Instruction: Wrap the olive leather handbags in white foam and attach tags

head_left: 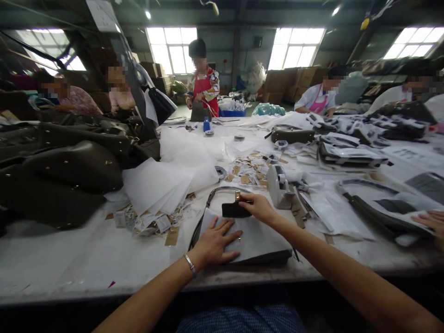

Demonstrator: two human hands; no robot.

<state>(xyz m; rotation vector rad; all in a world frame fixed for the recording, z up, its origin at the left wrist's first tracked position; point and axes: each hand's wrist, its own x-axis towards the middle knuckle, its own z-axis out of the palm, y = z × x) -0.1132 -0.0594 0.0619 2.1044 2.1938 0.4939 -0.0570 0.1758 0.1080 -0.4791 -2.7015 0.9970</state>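
Note:
In front of me a dark handbag lies flat on the table, its upper face covered by a pale sheet (262, 243). Its dark strap (210, 198) curves away at the far side. My left hand (217, 243) rests flat on the sheet with fingers spread. Near the bag's top edge, my right hand (258, 207) pinches the dark flap (234, 210) beside its gold-coloured metal clasp (237, 195), holding it raised. A small metal fitting (239, 239) shows through the sheet by my left fingertips.
Dark bags (69, 180) are heaped at left, beside white sheets (159, 185) and loose tags (156, 222). A tape dispenser (279, 187) stands just beyond my right hand. More bags (352, 155) lie at right, where another person's hand (432, 224) reaches in. Several people work around the table.

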